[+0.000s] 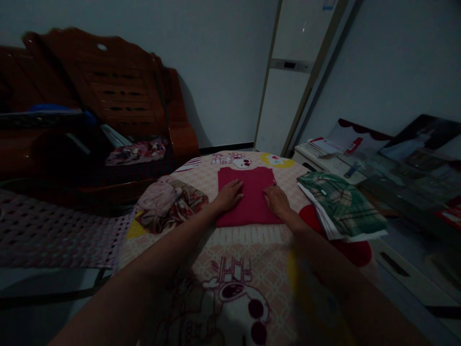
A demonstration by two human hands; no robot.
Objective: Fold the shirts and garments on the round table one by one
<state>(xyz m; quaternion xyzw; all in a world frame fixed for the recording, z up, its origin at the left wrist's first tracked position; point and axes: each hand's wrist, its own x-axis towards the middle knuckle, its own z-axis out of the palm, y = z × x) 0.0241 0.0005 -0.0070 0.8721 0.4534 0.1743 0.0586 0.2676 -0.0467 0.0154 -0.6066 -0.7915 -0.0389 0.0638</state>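
Head view. Dim room, slight blur. Landmark: the folded pink cloth [252,209], lying flat on a patterned cover [273,269] with printed cartoon figures; roughly rectangular, its far edge dipping in the middle.

Left hand [229,195]: on the left part of the pink cloth, palm down, fingers extended and a little spread, pressing or resting on the fabric; nothing grasped. Right hand [278,199]: at the right edge of the pink cloth, touching it, fingers partly bent; cannot tell whether they pinch the fabric or only rest on it. Both forearms reach in from the near side of the pink cloth.

Left of the pink cloth, on the cover: a pale pink crumpled cloth [158,197] touching a brown-and-red patterned cloth [189,202], both loosely bunched.

Right of the pink cloth, well apart from it: a green plaid cloth [342,199], folded, on top of white layers [326,223]; material of the layers unclear.

Beyond the pink cloth, to the left: a carved wooden seat [122,103] with a floral cloth [140,151] on it. Straight beyond and slightly right: a tall white unit [286,103] with a dark display.

Farther out, left of the pink cloth: woven pinkish lattice [65,230]. Far right: papers [326,146] on a pale surface.
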